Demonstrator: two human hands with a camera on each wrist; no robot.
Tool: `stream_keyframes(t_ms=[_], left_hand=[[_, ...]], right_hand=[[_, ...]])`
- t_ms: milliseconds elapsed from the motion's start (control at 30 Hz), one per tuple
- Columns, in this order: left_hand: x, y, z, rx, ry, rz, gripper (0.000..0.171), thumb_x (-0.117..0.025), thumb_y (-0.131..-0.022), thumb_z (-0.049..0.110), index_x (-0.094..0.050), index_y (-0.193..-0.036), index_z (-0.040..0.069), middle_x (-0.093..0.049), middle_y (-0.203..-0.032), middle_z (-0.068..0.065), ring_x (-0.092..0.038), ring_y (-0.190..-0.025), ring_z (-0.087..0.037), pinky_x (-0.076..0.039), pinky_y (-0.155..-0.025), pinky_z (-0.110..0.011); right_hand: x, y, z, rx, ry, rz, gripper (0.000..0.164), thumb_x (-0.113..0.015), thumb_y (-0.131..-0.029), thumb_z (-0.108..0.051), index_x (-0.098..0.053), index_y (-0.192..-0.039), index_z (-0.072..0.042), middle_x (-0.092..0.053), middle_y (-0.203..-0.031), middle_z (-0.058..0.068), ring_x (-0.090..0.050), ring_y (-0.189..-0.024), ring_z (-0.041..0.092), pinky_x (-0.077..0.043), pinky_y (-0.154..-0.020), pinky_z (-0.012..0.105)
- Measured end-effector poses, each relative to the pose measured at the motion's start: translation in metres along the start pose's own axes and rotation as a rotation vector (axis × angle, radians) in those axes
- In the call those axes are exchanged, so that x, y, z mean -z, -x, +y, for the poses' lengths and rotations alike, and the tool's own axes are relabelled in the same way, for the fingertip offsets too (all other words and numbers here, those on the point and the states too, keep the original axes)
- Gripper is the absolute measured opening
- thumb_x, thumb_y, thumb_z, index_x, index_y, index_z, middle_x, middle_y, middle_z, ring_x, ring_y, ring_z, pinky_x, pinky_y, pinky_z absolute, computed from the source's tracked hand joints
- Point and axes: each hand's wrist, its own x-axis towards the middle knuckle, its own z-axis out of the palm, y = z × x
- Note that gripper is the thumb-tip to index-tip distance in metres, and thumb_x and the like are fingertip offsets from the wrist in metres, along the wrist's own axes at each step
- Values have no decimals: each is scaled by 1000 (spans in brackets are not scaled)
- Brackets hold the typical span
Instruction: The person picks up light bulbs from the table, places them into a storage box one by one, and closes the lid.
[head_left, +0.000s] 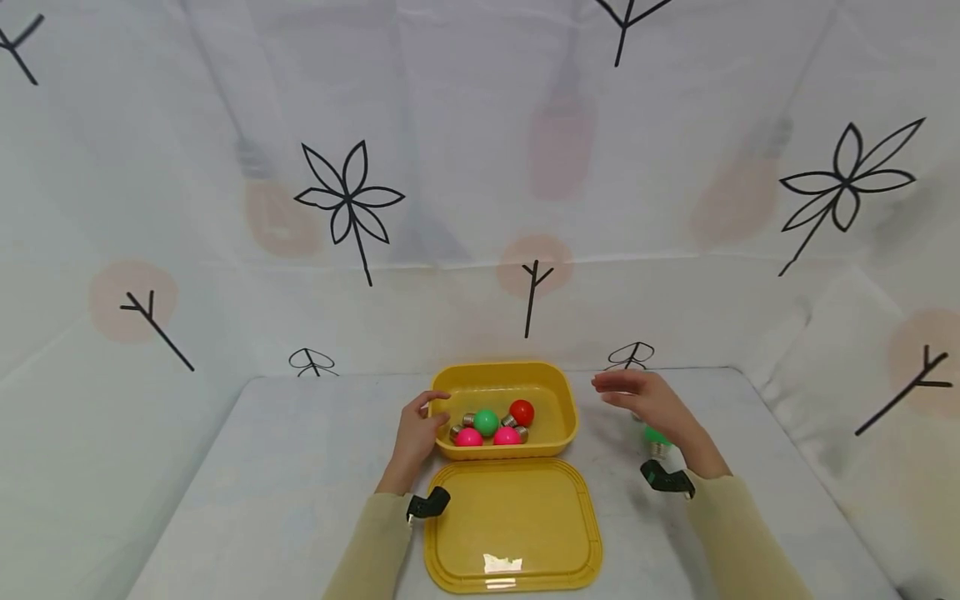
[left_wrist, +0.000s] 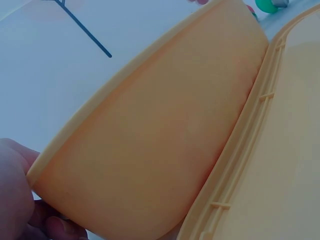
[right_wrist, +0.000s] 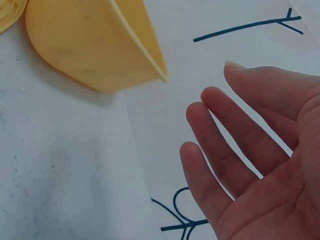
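A yellow plastic container [head_left: 562,383] holds small light bulbs: a green bulb [head_left: 486,422], a red bulb [head_left: 522,412] and two pink ones. My left hand [head_left: 415,433] grips its left end; the left wrist view shows the hand [left_wrist: 15,190] at the rim corner, fingertips under the container's wall [left_wrist: 145,135]. Held over the table to the right of the container, my right hand [head_left: 651,402] has nothing in it. In the right wrist view its fingers [right_wrist: 232,150] are extended and slightly apart, near the container [right_wrist: 85,45].
In front of the container lies a yellow lid [head_left: 513,525]. Partly hidden under the right forearm, another green bulb [head_left: 657,435] lies on the white table [head_left: 300,500]. A printed cloth [head_left: 465,167] hangs behind the table and along its sides.
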Motion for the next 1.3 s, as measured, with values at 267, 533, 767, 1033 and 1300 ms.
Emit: stream_keyframes(t_ms=[267,533,767,1033,1300], left_hand=[[-1,-1,0,-4,-12,15,28,-64,-90,1,-70,-115,11,-51,-141,-16,-55,-96,-27,-51,-68,-26],[-3,0,-1,-1,-19,25,27,-64,-90,2,-71,-113,14,-46,-149,-13,-43,-130,-35,-44,-101,-50],[-3,-2,-2,10,-19,31,27,-64,-90,1,-71,-112,14,-47,-148,-13,-42,-130,-35,-43,-101,-51],[-3,-1,-2,21,-32,30,27,-64,-90,2,-70,-113,14,-50,-144,-13,-53,-110,-30,-53,-89,-40],[-2,-1,-1,15,-25,26,27,-64,-90,2,-70,-114,14,-50,-144,-12,-53,-108,-29,-55,-81,-34]], right_hand=[[7,9,9,-23,-11,12,41,-69,-94,-28,-65,-127,-2,-64,-125,20,-65,-109,17,-51,-86,21],[21,23,18,-70,17,39,43,-68,-95,-28,-63,-130,-3,-63,-128,21,-64,-101,3,-50,-84,20],[30,35,23,-52,107,66,41,-66,-96,-29,-64,-131,-6,-65,-127,16,-60,-104,-2,-46,-87,17],[39,49,26,-43,121,92,40,-65,-97,-25,-63,-130,-2,-66,-125,16,-57,-105,-8,-44,-85,14],[44,57,34,-120,181,101,44,-65,-97,-28,-62,-131,-1,-63,-129,20,-57,-119,31,-49,-93,39]])
